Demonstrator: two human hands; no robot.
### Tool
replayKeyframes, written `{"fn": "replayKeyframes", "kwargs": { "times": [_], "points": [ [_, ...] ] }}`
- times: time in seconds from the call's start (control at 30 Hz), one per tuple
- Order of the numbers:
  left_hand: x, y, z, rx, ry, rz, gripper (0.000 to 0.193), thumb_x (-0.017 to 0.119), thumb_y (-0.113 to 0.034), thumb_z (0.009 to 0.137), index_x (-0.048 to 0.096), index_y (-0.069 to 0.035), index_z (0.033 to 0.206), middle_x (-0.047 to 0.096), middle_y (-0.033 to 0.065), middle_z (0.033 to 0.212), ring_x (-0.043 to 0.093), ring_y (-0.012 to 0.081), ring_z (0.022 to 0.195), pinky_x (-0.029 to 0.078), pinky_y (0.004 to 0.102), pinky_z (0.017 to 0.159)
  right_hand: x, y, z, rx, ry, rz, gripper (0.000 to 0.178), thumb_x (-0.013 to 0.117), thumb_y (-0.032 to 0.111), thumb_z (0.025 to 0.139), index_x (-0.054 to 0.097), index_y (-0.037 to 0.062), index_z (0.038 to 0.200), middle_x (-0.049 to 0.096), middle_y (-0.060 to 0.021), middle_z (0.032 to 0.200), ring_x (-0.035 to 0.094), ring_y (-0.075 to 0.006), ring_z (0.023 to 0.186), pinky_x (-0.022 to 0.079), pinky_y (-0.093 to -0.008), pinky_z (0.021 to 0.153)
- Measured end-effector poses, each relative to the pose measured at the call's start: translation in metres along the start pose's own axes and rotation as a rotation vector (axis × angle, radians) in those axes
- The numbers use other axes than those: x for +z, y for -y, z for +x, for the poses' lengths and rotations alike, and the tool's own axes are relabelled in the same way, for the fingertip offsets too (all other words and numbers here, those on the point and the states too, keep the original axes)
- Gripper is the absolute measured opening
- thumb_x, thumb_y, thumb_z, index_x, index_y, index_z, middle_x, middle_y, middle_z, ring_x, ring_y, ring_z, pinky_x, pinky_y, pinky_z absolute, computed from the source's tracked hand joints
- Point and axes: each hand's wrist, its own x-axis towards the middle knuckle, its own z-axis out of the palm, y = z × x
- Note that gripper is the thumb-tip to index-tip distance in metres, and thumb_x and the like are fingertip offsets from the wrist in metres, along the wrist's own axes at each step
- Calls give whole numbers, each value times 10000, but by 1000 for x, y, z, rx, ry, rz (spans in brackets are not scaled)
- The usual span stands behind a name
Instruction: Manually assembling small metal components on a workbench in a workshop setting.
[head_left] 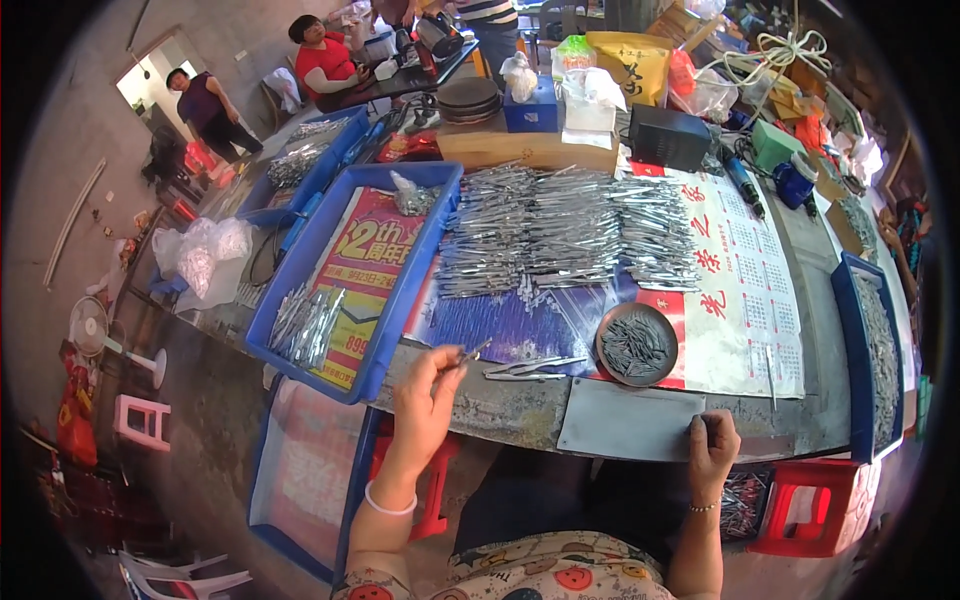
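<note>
At the near edge of a grey worktable (515,408), the person's right hand (713,447), fingers curled closed, is at the right corner of a flat, grey rectangular plate (630,418); whether it grips anything cannot be told. Farther left, the raised left hand (426,395) pinches a small, slender metal piece (478,351) between thumb and fingers. Beyond the plate are loose silvery metal strips (530,368) and a round brown bowl (640,382) of thin, dark metal pieces (635,345). A blue rectangular plastic tray (308,383) stands left; behind the bowl spread dense silvery rows of slender metal rods (575,235).
</note>
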Motion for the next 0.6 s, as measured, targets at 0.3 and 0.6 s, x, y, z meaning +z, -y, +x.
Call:
{"fn": "replayKeyframes", "kwargs": {
  "times": [0.3, 0.6],
  "points": [
    [17, -41, -79, -273, 332, -626, 147, 545, -16, 923, 546, 31, 1062, 599, 62, 892, 636, 115, 809, 508, 224, 716, 21, 42, 50, -144, 263, -78, 96, 593, -6, 825, 550, -29, 907, 591, -110, 760, 570, -156, 664, 464, -277, 634],
    [30, -46, -130, -372, 555, -847, 135, 503, -26, 950, 483, 21, 1074, 563, 95, 944, 622, 160, 839, 517, 285, 761, 67, 36, 109, -518, 411, -625, 303, 614, 34, 725, 540, 43, 1018, 562, -170, 962, 564, -338, 927, 435, -436, 796]
  ]
}}
